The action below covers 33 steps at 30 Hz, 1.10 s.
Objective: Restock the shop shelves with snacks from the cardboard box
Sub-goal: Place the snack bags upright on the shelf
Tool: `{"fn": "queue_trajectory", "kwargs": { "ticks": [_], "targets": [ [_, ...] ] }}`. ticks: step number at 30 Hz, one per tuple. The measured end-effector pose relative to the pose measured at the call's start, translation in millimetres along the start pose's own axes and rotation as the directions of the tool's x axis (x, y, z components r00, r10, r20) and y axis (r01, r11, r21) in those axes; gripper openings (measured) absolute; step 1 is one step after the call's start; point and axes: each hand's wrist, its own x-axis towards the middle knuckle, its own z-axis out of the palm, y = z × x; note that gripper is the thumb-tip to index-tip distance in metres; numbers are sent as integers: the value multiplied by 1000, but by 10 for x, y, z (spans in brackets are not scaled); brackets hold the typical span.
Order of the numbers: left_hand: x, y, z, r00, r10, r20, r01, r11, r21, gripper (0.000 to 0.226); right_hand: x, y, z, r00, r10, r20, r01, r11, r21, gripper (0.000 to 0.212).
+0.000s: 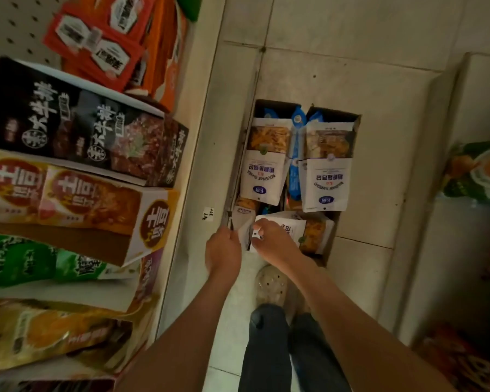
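An open cardboard box (354, 123) stands on the floor by the foot of the shelf unit. It holds several white snack bags with clear windows (327, 176) and blue packets (294, 171). Both my arms reach down to its near end. My right hand (272, 241) grips a white bag (303, 229) that lies slanted on top of the others. My left hand (222, 250) pinches the near edge of a white bag (242, 219) at the box's left corner. The fingertips of both hands are partly hidden.
Shelves on the left (181, 171) carry black (77, 125), orange-white (82, 205), green (26, 258) and gold (54, 332) snack boxes, with red packs (96, 38) above. A small price tag (208, 214) sticks to the shelf edge. My shoe (272, 284) stands just behind the box. More goods sit at right (475, 171).
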Motion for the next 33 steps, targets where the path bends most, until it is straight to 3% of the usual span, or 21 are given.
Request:
{"fn": "queue_trajectory", "kwargs": {
  "ticks": [8,14,20,25,28,30,33],
  "targets": [
    [-6,-35,-8,996,87,37,-93,972,217,23,42,-110,141,1000,-24,7,24,1000,-1,32],
    [-35,-10,-37,991,136,19,-136,954,267,26,21,-204,271,991,-130,15,130,991,-36,46],
    [-100,40,-170,984,177,17,-175,943,283,31,-31,-264,247,987,-158,-34,157,987,-46,47],
    [-166,105,-160,979,200,34,-201,929,310,29,-100,-185,161,991,-119,-66,122,992,29,48],
    [-202,240,-110,967,254,-15,-240,929,283,32,-96,-34,68,991,44,-128,-14,975,222,34],
    [-206,345,-65,943,327,-55,-306,922,238,31,-64,109,-16,969,220,-116,-133,851,508,30],
    [-188,516,34,899,438,-19,-429,887,172,28,21,364,-179,920,391,13,-181,396,900,36]
  ]
}}
